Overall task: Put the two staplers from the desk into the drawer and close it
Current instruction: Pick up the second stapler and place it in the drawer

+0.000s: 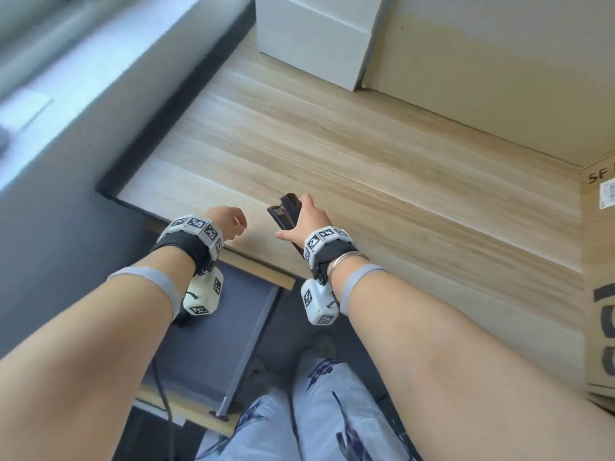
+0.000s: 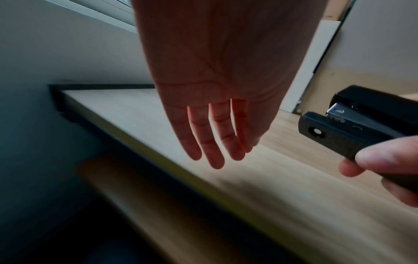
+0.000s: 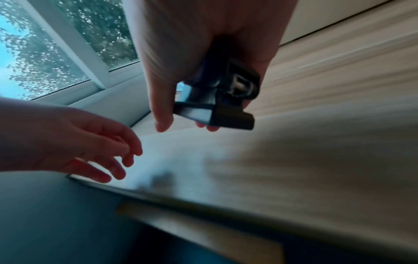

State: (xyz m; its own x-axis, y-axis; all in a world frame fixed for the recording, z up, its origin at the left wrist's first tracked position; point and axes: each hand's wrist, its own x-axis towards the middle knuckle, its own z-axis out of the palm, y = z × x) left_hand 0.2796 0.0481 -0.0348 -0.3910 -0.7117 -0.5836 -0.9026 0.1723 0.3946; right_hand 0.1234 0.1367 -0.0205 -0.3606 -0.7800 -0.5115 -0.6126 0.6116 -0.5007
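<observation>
My right hand [image 1: 304, 221] grips a black stapler [image 1: 286, 211] just above the wooden desk [image 1: 366, 144], near its front edge. The stapler [image 2: 353, 121] points left, its metal mouth showing; from the right wrist it [image 3: 221, 100] sits between thumb and fingers. My left hand [image 1: 229, 224] hovers empty beside it over the desk edge, fingers [image 2: 210, 139] relaxed and hanging down. Below the desk, the drawer [image 1: 239, 301] stands pulled out, its grey inside partly hidden by my left wrist. I see no second stapler.
A white box [image 1: 312, 38] and a large cardboard panel [image 1: 499, 78] stand at the back of the desk. A cardboard box [image 1: 599, 277] with printed labels sits at the right. A window sill [image 1: 50, 78] runs along the left. My legs [image 1: 316, 410] are below.
</observation>
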